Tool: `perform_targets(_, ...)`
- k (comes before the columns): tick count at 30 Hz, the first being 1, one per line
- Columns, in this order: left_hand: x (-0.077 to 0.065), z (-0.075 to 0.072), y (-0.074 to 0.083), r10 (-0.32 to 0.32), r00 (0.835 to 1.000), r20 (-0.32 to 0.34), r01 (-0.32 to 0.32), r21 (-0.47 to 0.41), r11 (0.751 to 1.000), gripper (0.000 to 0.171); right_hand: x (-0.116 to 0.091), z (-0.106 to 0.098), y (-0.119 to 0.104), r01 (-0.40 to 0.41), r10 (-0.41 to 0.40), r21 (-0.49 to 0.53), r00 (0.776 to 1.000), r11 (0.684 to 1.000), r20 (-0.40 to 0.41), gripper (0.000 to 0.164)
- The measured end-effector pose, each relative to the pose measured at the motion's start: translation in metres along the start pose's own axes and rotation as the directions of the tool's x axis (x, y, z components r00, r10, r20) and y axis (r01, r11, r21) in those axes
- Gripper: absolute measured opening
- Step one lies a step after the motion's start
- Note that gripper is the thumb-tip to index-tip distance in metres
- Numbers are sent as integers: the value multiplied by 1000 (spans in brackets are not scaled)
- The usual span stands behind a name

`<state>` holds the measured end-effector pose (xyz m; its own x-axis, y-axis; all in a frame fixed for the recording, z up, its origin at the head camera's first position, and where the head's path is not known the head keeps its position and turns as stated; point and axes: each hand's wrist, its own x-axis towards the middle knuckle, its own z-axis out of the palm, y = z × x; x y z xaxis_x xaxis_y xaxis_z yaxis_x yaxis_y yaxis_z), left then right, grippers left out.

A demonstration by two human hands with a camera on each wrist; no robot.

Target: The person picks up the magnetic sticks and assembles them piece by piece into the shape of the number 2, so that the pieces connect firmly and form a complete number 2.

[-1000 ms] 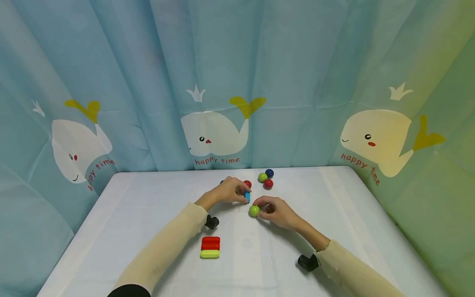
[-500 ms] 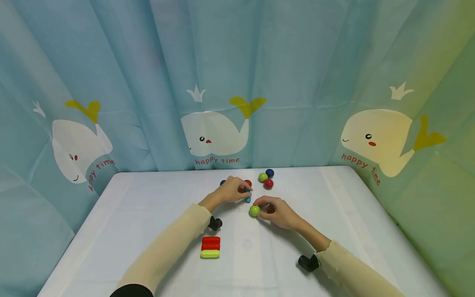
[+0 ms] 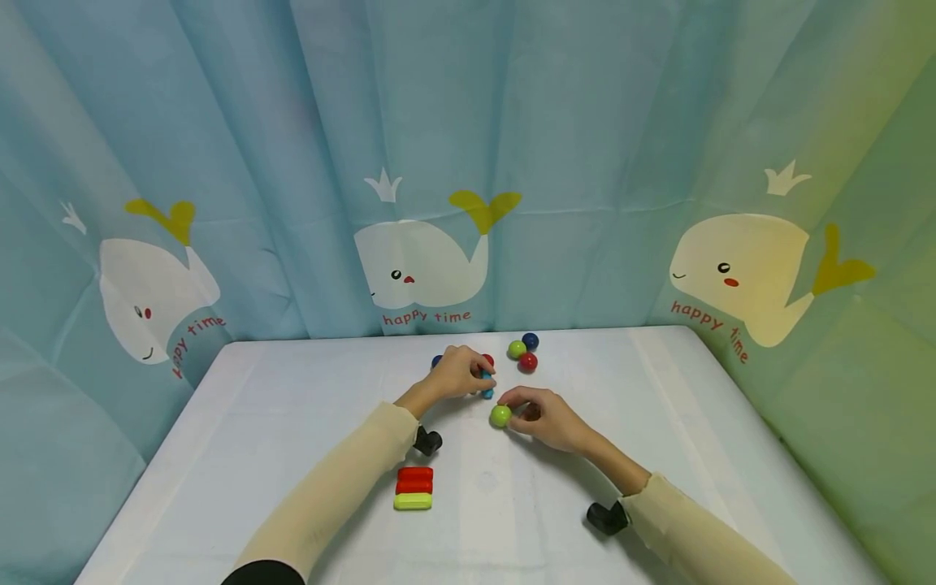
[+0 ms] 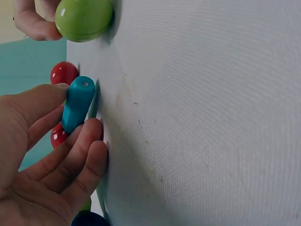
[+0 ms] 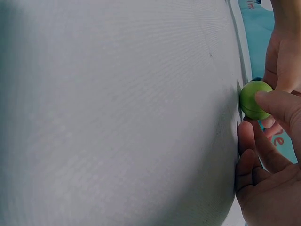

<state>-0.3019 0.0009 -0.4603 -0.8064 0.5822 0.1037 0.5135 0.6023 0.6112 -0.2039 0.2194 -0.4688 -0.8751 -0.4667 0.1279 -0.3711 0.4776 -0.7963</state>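
Observation:
My left hand pinches a small turquoise rounded bar between thumb and fingers, just above the white tabletop. In the left wrist view a small pale hole marks the bar's end. Close by on the right, my right hand grips a glossy green ball with thumb and fingertips. In the head view the green ball sits low at the table surface, slightly nearer than the bar. Fingers cover part of the bar in the head view.
Behind the hands lie a red ball and a blue ball, both partly hidden. Farther right, a green ball, a navy ball and a red ball cluster together. Red bars and a lime bar lie near the left forearm.
My left hand has shifted slightly right and turned the turquoise bar, so less of its length shows. My right hand and the green ball have stayed in place.

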Motion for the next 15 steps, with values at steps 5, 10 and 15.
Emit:
perform_targets(5,-1,-1,-2,-58,998,23,60,-122,991,22,-1,1,-1,-17,17,-20,1000,1000,0,28)
perform_targets(10,-2,-4,-5,-104,994,36,109,-208,972,22,0,2,-3,-29,29,-31,1000,999,-6,29)
perform_targets(15,-2,-5,-7,-131,990,51,139,-241,960,22,0,3,-2,-28,27,-42,999,999,-23,28)
